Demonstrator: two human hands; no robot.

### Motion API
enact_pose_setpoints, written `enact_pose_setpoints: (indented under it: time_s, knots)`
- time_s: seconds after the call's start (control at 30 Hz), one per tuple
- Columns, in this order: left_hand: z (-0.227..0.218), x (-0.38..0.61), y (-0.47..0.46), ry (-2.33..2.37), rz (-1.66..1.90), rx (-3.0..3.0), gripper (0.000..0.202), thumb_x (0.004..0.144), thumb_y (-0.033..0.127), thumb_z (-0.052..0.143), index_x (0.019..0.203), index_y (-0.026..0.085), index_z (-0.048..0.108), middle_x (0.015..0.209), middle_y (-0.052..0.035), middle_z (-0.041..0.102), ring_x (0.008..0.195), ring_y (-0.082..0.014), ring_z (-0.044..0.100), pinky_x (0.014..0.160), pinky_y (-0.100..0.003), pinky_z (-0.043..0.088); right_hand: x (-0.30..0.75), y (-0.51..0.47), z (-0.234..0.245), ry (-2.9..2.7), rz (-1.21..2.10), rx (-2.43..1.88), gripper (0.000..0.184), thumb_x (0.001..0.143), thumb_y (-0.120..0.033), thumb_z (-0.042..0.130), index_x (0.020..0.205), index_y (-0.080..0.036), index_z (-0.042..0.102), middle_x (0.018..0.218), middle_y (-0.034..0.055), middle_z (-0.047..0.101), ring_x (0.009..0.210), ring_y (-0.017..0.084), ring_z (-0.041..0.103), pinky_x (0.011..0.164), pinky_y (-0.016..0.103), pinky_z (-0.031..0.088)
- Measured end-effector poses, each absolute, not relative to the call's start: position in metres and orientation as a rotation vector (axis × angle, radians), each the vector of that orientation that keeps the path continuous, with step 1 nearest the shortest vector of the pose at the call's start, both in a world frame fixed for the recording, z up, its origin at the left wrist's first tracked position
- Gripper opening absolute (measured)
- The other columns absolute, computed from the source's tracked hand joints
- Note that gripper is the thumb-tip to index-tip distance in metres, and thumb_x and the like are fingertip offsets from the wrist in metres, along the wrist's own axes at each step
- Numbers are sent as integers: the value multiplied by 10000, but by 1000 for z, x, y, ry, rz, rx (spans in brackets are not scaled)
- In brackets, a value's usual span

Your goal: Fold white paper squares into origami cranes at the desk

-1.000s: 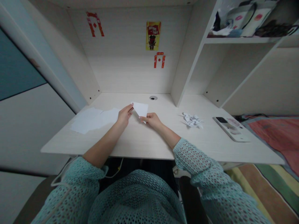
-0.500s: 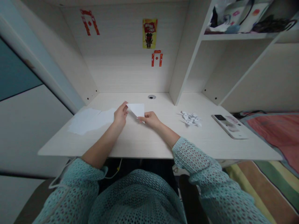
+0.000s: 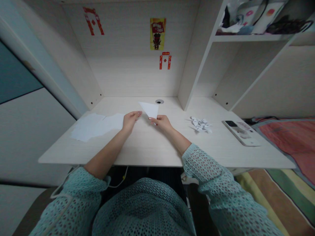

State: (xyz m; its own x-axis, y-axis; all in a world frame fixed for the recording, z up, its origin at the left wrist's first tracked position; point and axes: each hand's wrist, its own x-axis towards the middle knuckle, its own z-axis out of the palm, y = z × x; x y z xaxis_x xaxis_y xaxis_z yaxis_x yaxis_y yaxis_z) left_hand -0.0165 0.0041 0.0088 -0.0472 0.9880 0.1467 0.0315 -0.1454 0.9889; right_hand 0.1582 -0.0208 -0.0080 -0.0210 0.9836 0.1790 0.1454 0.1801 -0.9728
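A folded white paper triangle (image 3: 150, 109) stands raised just above the pale wooden desk (image 3: 147, 147). My right hand (image 3: 161, 122) pinches its lower tip. My left hand (image 3: 130, 119) sits just to the left of the paper, fingers curled with the tips pointing toward it, apparently not touching it. Loose white sheets (image 3: 97, 125) lie flat on the desk to the left of my left hand.
A pile of small folded white paper pieces (image 3: 200, 124) lies right of my hands. A phone (image 3: 240, 132) rests near the desk's right end. A cable hole (image 3: 159, 101) is at the back. A shelf divider (image 3: 194, 65) rises behind; bedding lies at far right.
The paper has turned from a flat rectangle into an upright triangle held by my right hand. My left hand has let go of its corner and drawn slightly back.
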Motion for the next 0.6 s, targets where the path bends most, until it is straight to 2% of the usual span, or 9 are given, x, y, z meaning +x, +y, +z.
enact_pose_setpoints:
  time_s: [0.1,0.23,0.43,0.6]
  knots:
    - [11,-14,0,1160,1281,1361,374,616,502,700,820,189,716,879,-82,699,851,-207,599,661,-260,375,161,-21,-8,-1440,1021,-1224,422,612,-543,652,598,-122,637,436,-28,456,425,67,303,447,237,204]
    - [11,-12,-1,1164,1256,1397,330,603,502,713,660,178,688,721,-52,667,715,-170,566,629,-253,350,161,-24,-8,-1523,989,-1262,441,603,-560,657,607,-119,650,443,-23,464,424,65,302,441,235,196]
    - [9,-13,1,1186,1240,1474,350,649,528,665,634,178,672,698,-48,655,671,-158,545,600,-250,343,162,-21,-3,-1371,984,-1151,514,697,-643,514,663,-147,645,608,37,597,553,115,494,500,225,362]
    - [9,-10,0,1176,1208,1480,337,638,512,682,627,175,671,659,-44,648,622,-148,536,586,-249,341,167,-20,2,-1241,976,-1106,466,629,-561,628,821,-139,674,779,72,666,693,153,579,588,246,441]
